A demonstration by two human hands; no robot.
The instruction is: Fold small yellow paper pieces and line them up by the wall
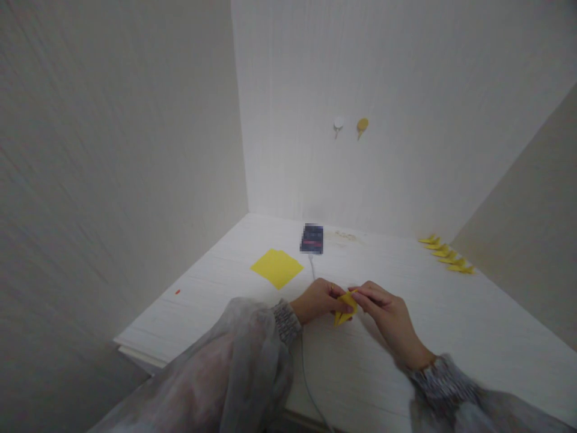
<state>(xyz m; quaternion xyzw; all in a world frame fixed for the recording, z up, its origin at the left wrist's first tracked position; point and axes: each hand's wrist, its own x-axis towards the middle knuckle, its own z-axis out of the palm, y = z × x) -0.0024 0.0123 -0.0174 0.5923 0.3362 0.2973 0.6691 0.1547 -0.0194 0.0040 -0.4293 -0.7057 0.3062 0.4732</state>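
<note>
My left hand (318,300) and my right hand (385,313) meet over the white table (451,337) and both pinch a small folded yellow paper piece (345,308) between their fingertips. The piece is held just above the tabletop near its middle. A ring shows on a finger of my left hand. Grey sheer sleeves cover both forearms.
A stack of flat yellow paper squares (276,267) lies to the left beyond my hands. A phone (312,239) with a white cable (311,264) rests near the back wall. Several folded yellow pieces (446,254) sit in a row at the right wall. Two round hooks (350,125) hang on the wall.
</note>
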